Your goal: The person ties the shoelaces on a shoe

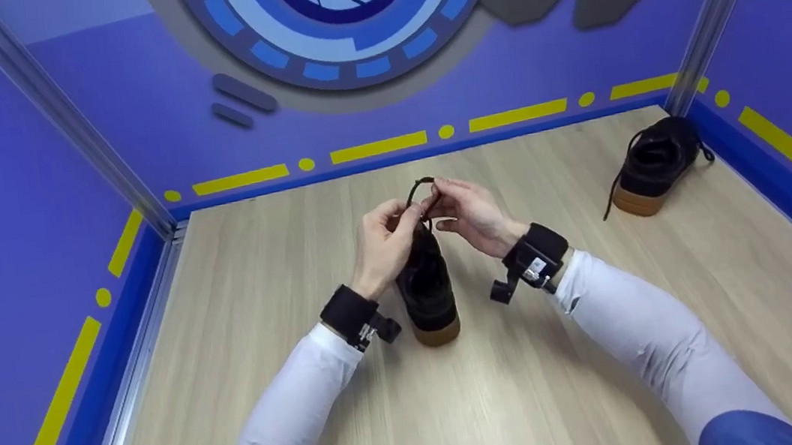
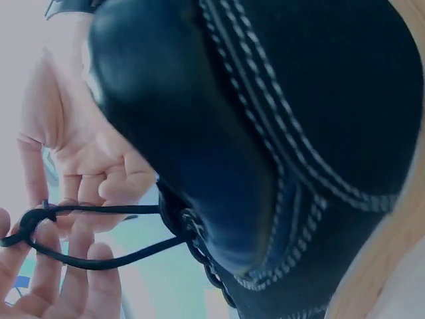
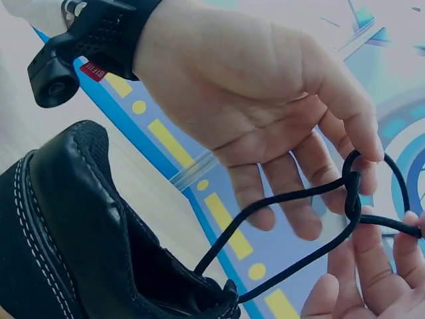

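Observation:
A black shoe (image 1: 428, 290) with a tan sole stands on the table, its heel towards me. Over its front, my left hand (image 1: 385, 246) and right hand (image 1: 477, 218) meet, thumbs and fingertips pinching its black shoelace (image 1: 410, 192). The right wrist view shows the shoelace (image 3: 285, 197) rising in two strands to a crossed knot with a loop. There my left hand (image 3: 265, 113) pinches the loop between thumb and forefinger, while the right hand's fingers (image 3: 375, 269) grip a lace end. The left wrist view shows the knot (image 2: 30, 222) between both hands, well above the shoe's opening.
A second black shoe (image 1: 660, 156) with loose laces stands at the back right, near the right wall. Blue-purple panels (image 1: 383, 114) with yellow marks enclose the wooden table (image 1: 280, 267) at the back and sides. Black camera bands (image 1: 536, 254) circle both wrists.

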A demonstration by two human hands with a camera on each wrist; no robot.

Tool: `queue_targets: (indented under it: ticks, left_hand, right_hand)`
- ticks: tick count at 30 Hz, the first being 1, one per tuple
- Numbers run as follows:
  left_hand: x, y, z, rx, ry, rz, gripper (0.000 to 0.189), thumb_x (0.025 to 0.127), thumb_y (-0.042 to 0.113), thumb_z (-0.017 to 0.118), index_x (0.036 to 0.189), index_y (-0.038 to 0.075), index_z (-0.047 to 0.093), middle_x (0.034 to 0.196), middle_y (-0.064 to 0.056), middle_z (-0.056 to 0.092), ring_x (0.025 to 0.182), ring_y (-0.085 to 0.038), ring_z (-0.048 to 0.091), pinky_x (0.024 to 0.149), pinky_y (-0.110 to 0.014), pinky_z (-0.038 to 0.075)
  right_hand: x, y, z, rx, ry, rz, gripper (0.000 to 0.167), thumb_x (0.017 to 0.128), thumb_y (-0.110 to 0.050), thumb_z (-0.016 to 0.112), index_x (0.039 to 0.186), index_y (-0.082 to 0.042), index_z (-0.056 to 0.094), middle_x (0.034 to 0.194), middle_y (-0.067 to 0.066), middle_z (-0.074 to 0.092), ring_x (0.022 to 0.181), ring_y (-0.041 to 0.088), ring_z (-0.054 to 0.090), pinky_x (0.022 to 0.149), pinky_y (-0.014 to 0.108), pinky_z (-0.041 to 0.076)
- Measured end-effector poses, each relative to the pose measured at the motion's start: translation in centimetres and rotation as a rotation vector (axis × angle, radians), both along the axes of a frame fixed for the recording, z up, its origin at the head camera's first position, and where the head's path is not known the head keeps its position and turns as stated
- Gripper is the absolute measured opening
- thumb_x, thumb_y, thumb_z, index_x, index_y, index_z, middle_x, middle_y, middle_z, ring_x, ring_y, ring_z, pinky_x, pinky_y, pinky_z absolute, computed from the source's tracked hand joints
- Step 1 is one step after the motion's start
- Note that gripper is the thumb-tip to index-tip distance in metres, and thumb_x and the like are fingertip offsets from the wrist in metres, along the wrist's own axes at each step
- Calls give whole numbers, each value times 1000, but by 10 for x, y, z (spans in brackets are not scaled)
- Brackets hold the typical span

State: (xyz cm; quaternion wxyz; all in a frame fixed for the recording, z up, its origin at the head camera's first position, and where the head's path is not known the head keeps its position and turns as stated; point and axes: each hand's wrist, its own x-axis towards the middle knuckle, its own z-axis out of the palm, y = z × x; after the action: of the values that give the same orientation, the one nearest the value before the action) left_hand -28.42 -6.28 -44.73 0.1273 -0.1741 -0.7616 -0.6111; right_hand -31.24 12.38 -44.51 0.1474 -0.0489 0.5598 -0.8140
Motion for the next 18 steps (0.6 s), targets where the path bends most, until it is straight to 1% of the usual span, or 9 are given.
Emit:
queue_targets:
  ticks: [3, 5, 6, 9, 14, 18]
  left_hand:
    - [-1, 0, 4, 74, -45, 37, 22, 105, 11, 67, 95, -4, 80, 88, -19, 80, 77, -30, 72, 70, -21, 50]
    - [-2, 0, 7, 145, -95, 47, 23, 105, 10, 66, 92, -3, 80, 86, -9, 80, 78, -19, 72, 73, -22, 55]
    - [-2, -1, 8, 187, -122, 43, 24, 106, 10, 65, 91, -2, 80, 85, -5, 80, 79, -14, 72, 75, -23, 57]
    - [-3, -1, 11, 320, -201, 16, 29, 109, 11, 62, 87, 3, 78, 83, 2, 78, 81, -12, 76, 78, -26, 63]
    - [-3, -3, 13, 518, -273, -36, 40, 115, 11, 52, 81, 11, 72, 77, 2, 76, 77, -12, 77, 79, -28, 65]
    - [-4, -3, 13, 663, -311, -65, 44, 118, 13, 46, 81, 11, 68, 78, 0, 74, 76, -14, 75, 80, -30, 65]
  right_hand:
    - [0, -1, 2, -41, 7, -6, 35, 123, -28, 43, 98, -16, 64, 87, -4, 80, 88, 14, 76, 84, 31, 54]
    - [-1, -2, 3, -68, 14, -8, 36, 123, -28, 41, 98, -15, 62, 86, -3, 79, 88, 15, 76, 87, 32, 56]
    - [-1, -2, 4, -84, 14, -12, 35, 123, -28, 40, 98, -15, 62, 85, -2, 79, 87, 15, 76, 88, 32, 56]
    - [-1, -4, 5, -128, 16, -30, 36, 124, -29, 38, 99, -16, 60, 81, -1, 77, 83, 16, 75, 90, 32, 57]
    - [-1, -7, 9, -198, 2, -55, 37, 124, -31, 37, 98, -16, 59, 76, -1, 70, 77, 17, 69, 89, 32, 57]
    - [0, -10, 12, -262, -32, -73, 37, 124, -31, 36, 98, -16, 57, 72, -3, 61, 72, 17, 61, 84, 32, 54]
